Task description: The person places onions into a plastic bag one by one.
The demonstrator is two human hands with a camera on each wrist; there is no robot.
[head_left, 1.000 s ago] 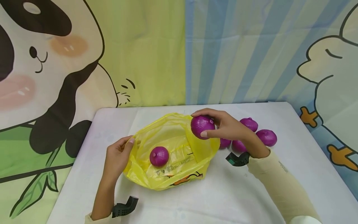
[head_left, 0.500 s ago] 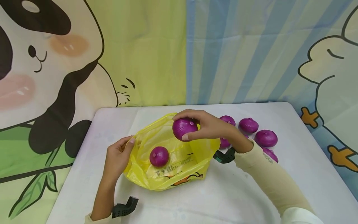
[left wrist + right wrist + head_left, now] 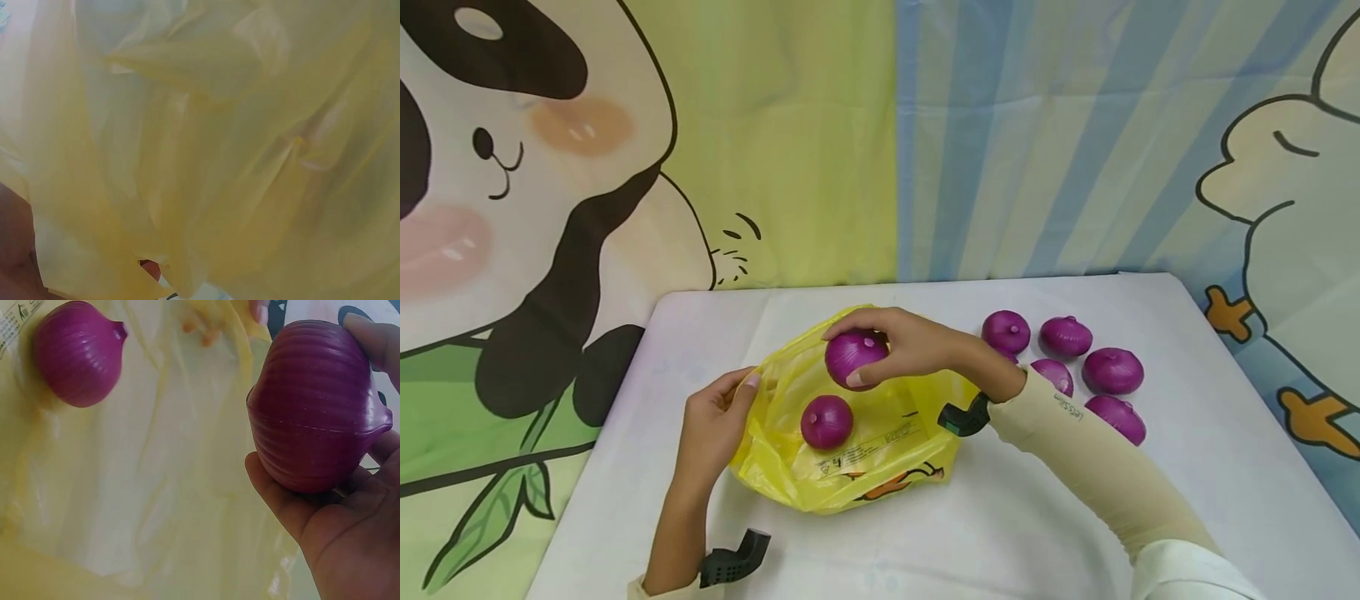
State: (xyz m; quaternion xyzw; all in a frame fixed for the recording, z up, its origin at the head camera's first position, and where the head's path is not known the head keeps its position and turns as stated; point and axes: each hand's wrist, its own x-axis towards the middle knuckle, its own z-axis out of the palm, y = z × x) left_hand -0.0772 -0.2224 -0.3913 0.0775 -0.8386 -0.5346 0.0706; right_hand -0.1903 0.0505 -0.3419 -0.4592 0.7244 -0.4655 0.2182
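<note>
A yellow plastic bag (image 3: pixel 917 450) lies on the table with its mouth spread wide. My left hand (image 3: pixel 718 425) pinches the bag's left rim between thumb and fingers. Over the bag's opening, my right hand (image 3: pixel 910 346) grips a purple toy onion (image 3: pixel 852 358), thumb on the near side and fingers over the top. Inside the bag rests another purple onion (image 3: pixel 827 422), just below the held one in the head view. The right wrist view shows the held onion (image 3: pixel 312 406) between thumb and fingers, a visible seam around it. Yellow film (image 3: pixel 206 156) fills most of the left wrist view.
Several more purple onions (image 3: pixel 1112 371) lie in a loose group on the white table (image 3: pixel 1030 517), right of the bag; the right forearm partly covers some. A printed cloth backdrop (image 3: pixel 820 150) stands behind the table.
My right hand has carried the held onion leftward from the bag's right rim to over its middle. More onions show at right. My left hand has kept its hold on the rim.
</note>
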